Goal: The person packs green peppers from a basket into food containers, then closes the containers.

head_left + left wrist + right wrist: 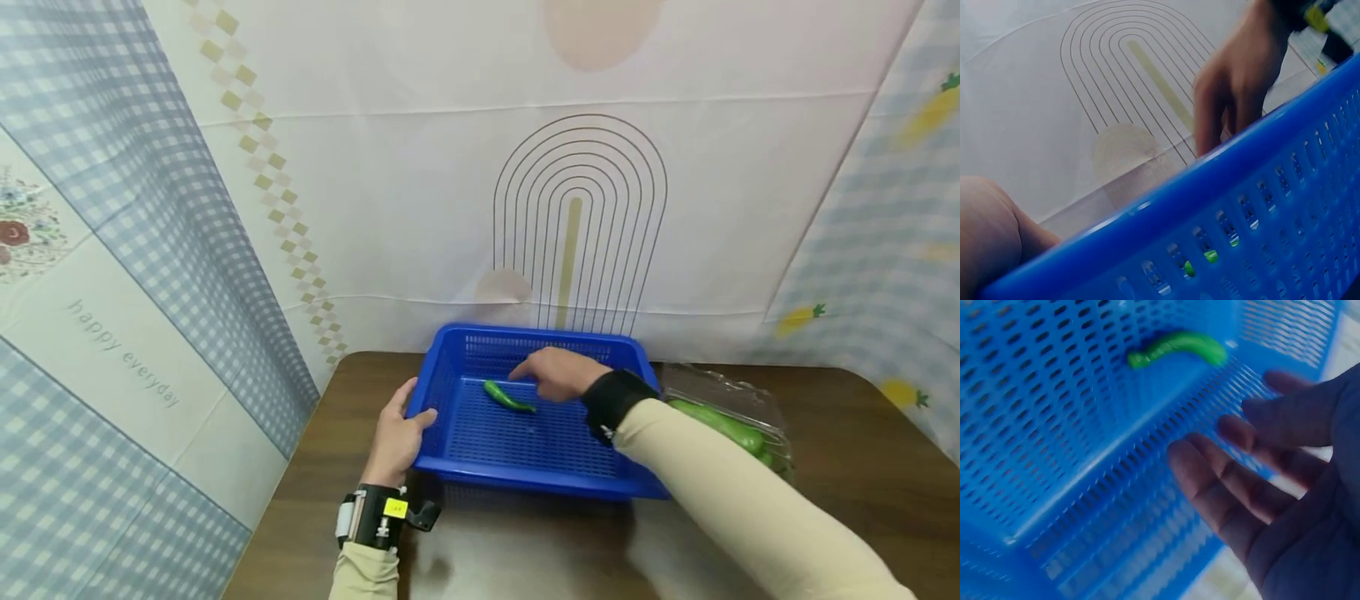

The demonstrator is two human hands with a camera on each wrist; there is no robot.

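A blue plastic basket [517, 477] with slotted walls stands on the table. My left hand [395, 440] grips its left rim, thumb over the edge and fingers along the outer wall. One curved green chili pepper [508, 397] lies on the basket floor, left of the middle. Over the back part of the basket reaches my right hand [558, 372], index finger extended near the pepper, nothing held. In the right wrist view, the fingers [1191, 465] are spread and slightly bent, apart from the pepper [1179, 347].
To the basket's right, partly behind my right forearm, sits a clear plastic container [780, 446] with green vegetables [723, 425] in it. A patterned cloth [390, 208] hangs behind the brown wooden table [307, 517], and checked cloth [187, 208] hangs at the left.
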